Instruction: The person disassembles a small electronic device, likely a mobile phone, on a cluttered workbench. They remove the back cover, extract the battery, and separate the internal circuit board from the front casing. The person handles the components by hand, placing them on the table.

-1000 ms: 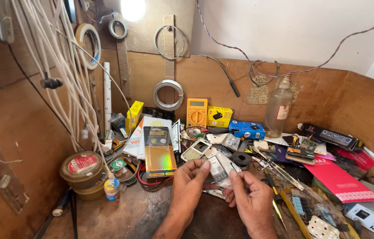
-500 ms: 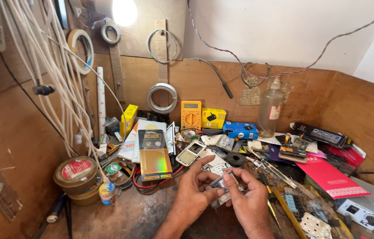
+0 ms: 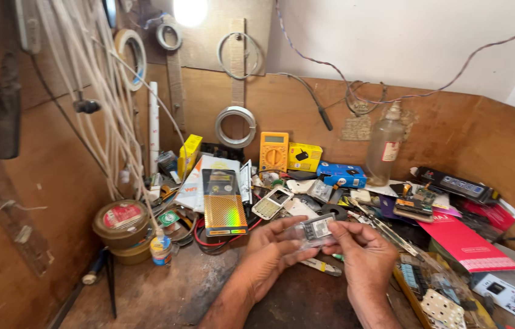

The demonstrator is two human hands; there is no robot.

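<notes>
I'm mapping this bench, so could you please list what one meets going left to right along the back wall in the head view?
Yellow box → wire coil → yellow multimeter → yellow carton → blue box → clear bottle → black power strip.

I am looking at a small electronics repair workshop. The wooden desk (image 3: 166, 292) is crowded with parts: a yellow multimeter (image 3: 274, 151) at 12 o'clock, a glass bottle (image 3: 385, 145) at 1 o'clock, a bare circuit board (image 3: 414, 205) at 3 o'clock, a round tin (image 3: 121, 223) at 9 o'clock. White cables (image 3: 96, 103) and wire coils (image 3: 235, 126) hang on the plywood wall at 11 o'clock.
</notes>
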